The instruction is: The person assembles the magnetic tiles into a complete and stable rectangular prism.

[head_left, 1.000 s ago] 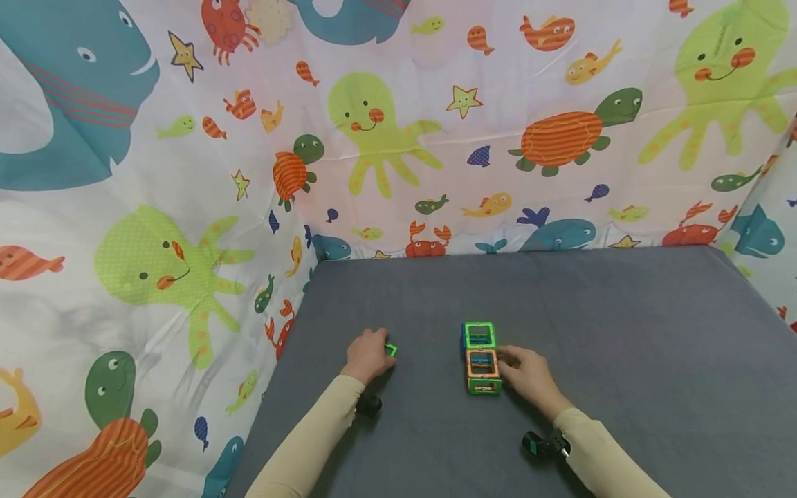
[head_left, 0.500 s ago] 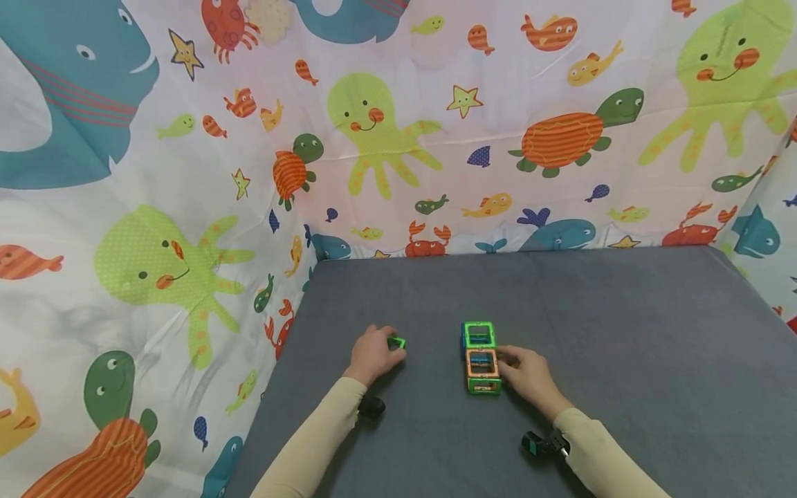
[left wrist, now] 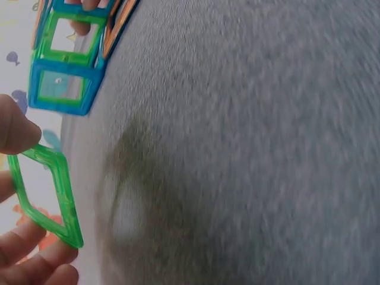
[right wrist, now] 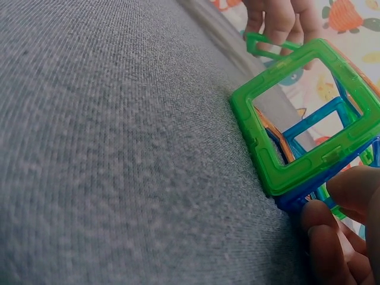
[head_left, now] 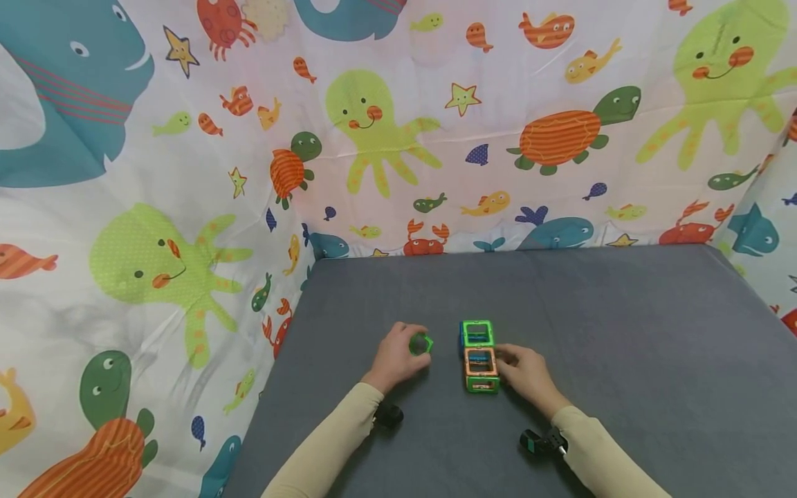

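Observation:
My left hand [head_left: 397,358] holds a green magnetic tile [left wrist: 65,196] by its edges, between thumb and fingertips. This open-framed piece stands tilted just above the mat, a short gap left of a magnetic-tile structure [head_left: 479,347]. Green and orange square frames top that structure, and blue frames show along its sides. At its right side my right hand [head_left: 529,375] grips the lower part, thumb and fingers at a blue edge [right wrist: 297,199] in the right wrist view. Part of those fingertips is hidden behind the tiles.
A dark grey mat [head_left: 598,311] covers the table. A white cloth [head_left: 398,173] printed with sea animals hangs behind it and along the left side. Small black wrist cameras are worn below both hands, the right one [head_left: 540,443] close to the mat.
My left hand has moved right with the green tile, closer to the structure, and more of the tile shows. The right hand and the structure have stayed in place.

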Demonstrator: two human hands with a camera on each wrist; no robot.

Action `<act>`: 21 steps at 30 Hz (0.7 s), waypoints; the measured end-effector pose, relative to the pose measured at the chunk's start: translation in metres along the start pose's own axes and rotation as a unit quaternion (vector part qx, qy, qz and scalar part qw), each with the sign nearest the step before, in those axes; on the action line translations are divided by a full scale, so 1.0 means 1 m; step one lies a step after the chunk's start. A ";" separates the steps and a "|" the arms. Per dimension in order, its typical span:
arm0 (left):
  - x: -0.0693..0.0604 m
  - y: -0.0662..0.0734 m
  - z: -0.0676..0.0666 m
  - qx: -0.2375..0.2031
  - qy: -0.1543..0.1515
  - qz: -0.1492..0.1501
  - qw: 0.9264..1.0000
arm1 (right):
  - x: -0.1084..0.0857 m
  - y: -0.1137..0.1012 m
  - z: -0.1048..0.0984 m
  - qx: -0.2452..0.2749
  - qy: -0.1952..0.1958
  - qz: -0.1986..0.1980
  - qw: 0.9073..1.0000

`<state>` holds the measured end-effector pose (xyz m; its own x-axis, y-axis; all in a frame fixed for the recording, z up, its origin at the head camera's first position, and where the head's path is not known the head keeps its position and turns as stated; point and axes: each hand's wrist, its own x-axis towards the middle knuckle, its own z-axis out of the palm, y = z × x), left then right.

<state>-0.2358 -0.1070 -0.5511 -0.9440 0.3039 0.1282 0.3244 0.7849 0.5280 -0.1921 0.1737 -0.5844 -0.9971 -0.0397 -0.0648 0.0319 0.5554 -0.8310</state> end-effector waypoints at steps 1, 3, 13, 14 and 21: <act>0.000 0.001 0.001 -0.001 0.001 0.007 1.000 | 0.000 0.000 0.000 0.001 0.000 0.000 1.000; 0.000 0.003 0.004 -0.002 0.001 0.019 1.000 | 0.001 0.000 0.000 0.000 0.002 0.000 1.000; -0.007 0.011 0.012 -0.050 -0.010 0.077 0.996 | 0.002 0.001 0.002 -0.003 0.006 -0.003 1.000; -0.008 0.011 0.014 -0.053 -0.010 0.085 0.995 | 0.002 0.001 0.002 -0.002 0.006 -0.003 1.000; -0.013 0.015 0.023 -0.085 -0.012 0.124 0.989 | 0.000 0.000 0.001 -0.006 0.009 0.001 1.000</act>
<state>-0.2174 -0.0866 -0.5637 -0.8343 0.4897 0.2533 0.5295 0.5835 0.6158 -0.1921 0.1729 -0.5849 -0.9981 -0.0244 -0.0572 0.0334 0.5660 -0.8238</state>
